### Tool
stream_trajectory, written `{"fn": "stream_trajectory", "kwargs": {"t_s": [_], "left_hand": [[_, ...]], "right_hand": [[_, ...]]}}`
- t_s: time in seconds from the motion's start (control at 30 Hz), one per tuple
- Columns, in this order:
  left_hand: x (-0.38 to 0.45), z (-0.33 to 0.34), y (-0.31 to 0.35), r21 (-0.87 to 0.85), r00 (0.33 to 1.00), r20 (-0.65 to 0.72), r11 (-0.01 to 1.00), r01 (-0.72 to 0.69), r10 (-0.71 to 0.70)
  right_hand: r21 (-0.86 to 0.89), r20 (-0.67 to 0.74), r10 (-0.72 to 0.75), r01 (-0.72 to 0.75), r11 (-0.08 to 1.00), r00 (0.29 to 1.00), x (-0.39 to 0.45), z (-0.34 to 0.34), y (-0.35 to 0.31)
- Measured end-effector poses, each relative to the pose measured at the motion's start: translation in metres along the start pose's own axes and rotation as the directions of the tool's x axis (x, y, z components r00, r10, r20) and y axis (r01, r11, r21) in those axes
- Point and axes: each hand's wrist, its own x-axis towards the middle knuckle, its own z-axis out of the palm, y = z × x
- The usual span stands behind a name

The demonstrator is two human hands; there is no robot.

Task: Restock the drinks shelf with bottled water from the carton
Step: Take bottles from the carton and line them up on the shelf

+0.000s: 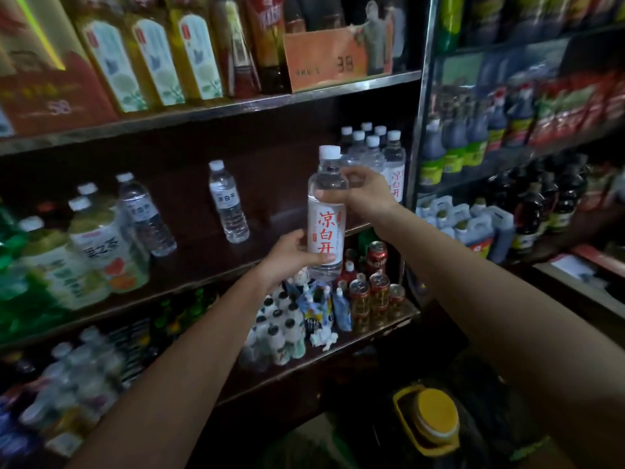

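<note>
A clear water bottle with a white cap and a white label with red characters is held upright in front of the middle shelf. My left hand grips its lower part. My right hand grips its upper part just under the neck. A group of matching water bottles stands at the right end of that shelf, behind the held bottle. A single smaller water bottle stands mid-shelf, and another stands further left. The carton is not in view.
Green tea bottles fill the shelf's left end. The shelf below holds small white bottles and red cans. Yellow oil bottles stand on the top shelf. A yellow-capped jug sits low right. A second rack stands to the right.
</note>
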Motion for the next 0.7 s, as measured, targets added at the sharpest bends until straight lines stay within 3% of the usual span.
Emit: {"fn": "stream_trajectory", "kwargs": {"t_s": [0.27, 0.5, 0.6, 0.7], "left_hand": [[0.134, -0.006, -0.009, 0.146, 0.995, -0.043, 0.984, 0.098, -0.093], [0.23, 0.009, -0.038, 0.351, 0.979, -0.15, 0.919, 0.181, -0.135], [0.257, 0.014, -0.043, 0.39, 0.969, -0.216, 0.9, 0.195, -0.116], [0.281, 0.015, -0.042, 0.435, 0.964, -0.247, 0.877, 0.202, -0.099]], "right_hand": [[-0.069, 0.044, 0.028, -0.025, 0.997, 0.999, 0.123, -0.005, 0.039], [-0.262, 0.085, -0.005, 0.027, 0.965, 0.996, 0.206, -0.004, 0.098], [-0.393, 0.097, -0.043, 0.078, 0.916, 0.994, 0.223, -0.008, 0.098], [-0.597, 0.126, -0.044, 0.111, 0.795, 0.991, 0.24, -0.013, 0.083]]}}
